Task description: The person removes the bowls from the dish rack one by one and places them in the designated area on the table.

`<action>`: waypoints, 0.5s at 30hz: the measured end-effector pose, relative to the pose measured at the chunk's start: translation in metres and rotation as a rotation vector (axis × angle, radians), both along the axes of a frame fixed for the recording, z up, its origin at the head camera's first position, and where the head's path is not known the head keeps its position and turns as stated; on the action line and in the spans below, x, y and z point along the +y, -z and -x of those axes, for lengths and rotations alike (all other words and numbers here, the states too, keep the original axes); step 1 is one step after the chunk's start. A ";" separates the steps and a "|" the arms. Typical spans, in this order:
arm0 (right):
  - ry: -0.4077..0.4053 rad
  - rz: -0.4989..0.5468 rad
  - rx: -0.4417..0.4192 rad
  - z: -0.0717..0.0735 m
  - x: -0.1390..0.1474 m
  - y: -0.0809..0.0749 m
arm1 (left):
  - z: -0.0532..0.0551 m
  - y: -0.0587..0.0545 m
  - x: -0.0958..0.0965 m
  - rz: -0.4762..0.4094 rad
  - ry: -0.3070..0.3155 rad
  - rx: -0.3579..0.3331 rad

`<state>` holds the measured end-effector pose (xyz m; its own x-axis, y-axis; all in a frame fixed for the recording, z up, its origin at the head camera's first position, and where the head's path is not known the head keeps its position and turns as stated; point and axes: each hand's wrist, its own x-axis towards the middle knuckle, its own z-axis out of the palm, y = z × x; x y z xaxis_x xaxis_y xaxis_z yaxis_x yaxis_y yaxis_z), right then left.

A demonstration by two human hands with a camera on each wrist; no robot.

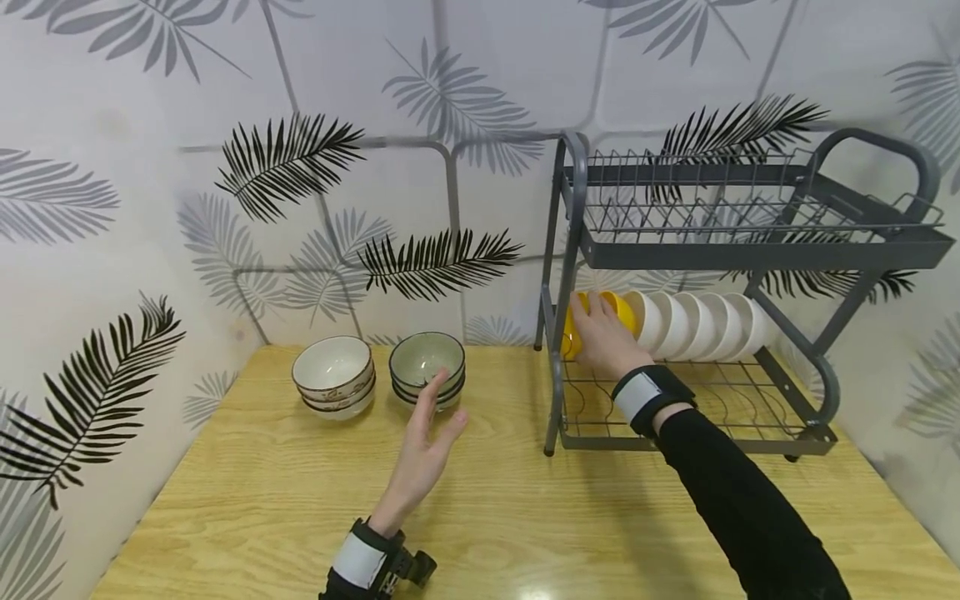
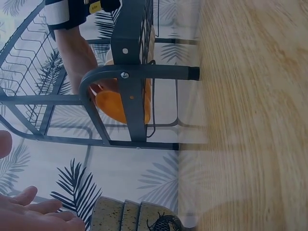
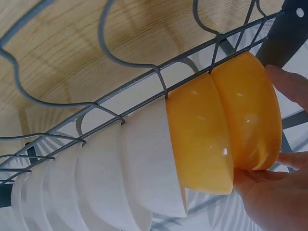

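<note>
In the lower tier of the dish rack (image 1: 697,446), my right hand (image 1: 611,343) grips the outermost yellow bowl (image 3: 252,113), thumb on one side and fingers on the other. A second yellow bowl (image 3: 199,137) leans against it, followed by a row of several white bowls (image 1: 697,325), all standing on edge. My left hand (image 1: 418,458) is held over the table with its fingers extended and nothing in it. Its fingertips overlap a stack of green bowls (image 1: 420,354) in the head view; I cannot tell whether they touch.
A stack of white bowls with a brown pattern (image 1: 332,367) stands left of the green ones. The rack's upper wire tier (image 1: 720,208) hangs over my right hand. Behind the wooden table (image 1: 247,492) rises a leaf-patterned wall (image 1: 510,83).
</note>
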<state>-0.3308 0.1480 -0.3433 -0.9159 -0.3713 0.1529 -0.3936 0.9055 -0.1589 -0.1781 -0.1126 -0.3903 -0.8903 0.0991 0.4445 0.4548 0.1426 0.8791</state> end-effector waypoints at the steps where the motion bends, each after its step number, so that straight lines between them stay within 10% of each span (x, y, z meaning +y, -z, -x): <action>1: 0.008 -0.011 0.008 0.001 -0.001 0.000 | 0.000 0.000 0.000 -0.002 0.001 0.002; 15: 0.059 -0.172 0.016 0.022 -0.013 0.004 | -0.001 -0.003 -0.002 0.000 0.000 -0.014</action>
